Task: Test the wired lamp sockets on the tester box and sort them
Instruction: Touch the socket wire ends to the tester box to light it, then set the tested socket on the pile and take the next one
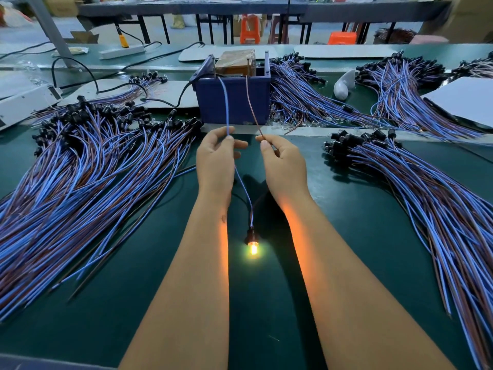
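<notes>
Before the tester box — left grip pinches blue wire, right grip brown wire; bulb lit.

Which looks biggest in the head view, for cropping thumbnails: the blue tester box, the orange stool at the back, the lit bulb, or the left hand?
1. blue tester box
2. left hand, which sits nearer the camera, so its rank is unsure
3. orange stool
4. lit bulb

A matt green table surface is seen; the tester box at upper centre looks of smooth blue plastic, the wires glossy-sheathed.
</notes>
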Demonstrator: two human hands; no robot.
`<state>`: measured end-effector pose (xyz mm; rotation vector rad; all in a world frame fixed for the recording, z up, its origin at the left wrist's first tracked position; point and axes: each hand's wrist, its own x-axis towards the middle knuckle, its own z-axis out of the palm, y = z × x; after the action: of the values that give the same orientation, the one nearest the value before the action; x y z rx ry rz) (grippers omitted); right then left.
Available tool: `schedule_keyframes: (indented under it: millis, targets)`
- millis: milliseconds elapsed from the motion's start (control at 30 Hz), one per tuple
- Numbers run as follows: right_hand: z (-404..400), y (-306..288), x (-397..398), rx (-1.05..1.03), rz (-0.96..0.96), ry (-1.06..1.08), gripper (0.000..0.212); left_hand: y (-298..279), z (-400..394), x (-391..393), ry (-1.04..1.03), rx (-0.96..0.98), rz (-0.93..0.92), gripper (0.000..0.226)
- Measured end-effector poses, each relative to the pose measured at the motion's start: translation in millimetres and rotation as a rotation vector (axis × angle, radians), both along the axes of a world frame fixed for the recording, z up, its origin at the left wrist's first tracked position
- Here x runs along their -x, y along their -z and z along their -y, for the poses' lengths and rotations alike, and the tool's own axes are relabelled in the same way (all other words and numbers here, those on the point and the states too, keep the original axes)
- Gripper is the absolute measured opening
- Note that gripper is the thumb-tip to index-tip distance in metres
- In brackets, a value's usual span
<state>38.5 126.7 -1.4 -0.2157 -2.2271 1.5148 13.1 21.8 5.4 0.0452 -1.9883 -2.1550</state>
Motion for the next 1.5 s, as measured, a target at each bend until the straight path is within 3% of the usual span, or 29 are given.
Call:
schedule_keyframes:
  millis: [200, 400, 500, 700, 967, 1133, 1267, 1333, 1500]
  targets:
    - [1.8, -2.2, -3.4, -0.054, 0.007, -0.035, 0.019, -5.3, -8.0, -5.5, 0.187, -0.008, -0.046, 0.016]
    - [6.1, -4.2, -8.4, -0.17, 0.0, -0.074, 0.022, -4.8, -6.8, -8.5, 0.242, 0.005, -0.026, 0.02]
    - [5.1, -4.3, -9.0, -0.244, 0.015, -0.089, 0.019, -4.5, -3.3, -4.4, 0.155, -0.031, -0.018, 0.021]
    - [3.4, -8.2, -14.1, -0.643, -0.04, 0.081, 0.021, -6.9, 4.7, -0.7, 0.0, -0.244, -0.043, 0.025]
    - [-3.9, -13.1, -16.0, -0.799, -0.027, 0.264, 0.029, -8.8, 5.4, -1.4, -0.112, -0.382, -0.036, 0.012]
    - [-4.8, -11.8, -16.5, -0.654, -0.07, 0.311, 0.016, -10.9, 6.6, -1.4, -0.153, -0.429, -0.006, 0.017]
    - [1.8, -10.7, -16.5, -0.223, -0.2, 0.12, 0.022, -9.4, 11.6, 0.7, -0.194, -0.447, 0.05, 0.022]
    - [5.0, -13.5, -16.5, -0.041, -0.283, 0.122, 0.023, -7.5, 9.6, 1.0, -0.179, -0.372, 0.075, 0.022]
    - [-2.6, -16.0, -14.7, 0.064, -0.384, 0.28, 0.012, -2.0, -7.6, -4.5, -0.034, -0.007, 0.026, 0.02]
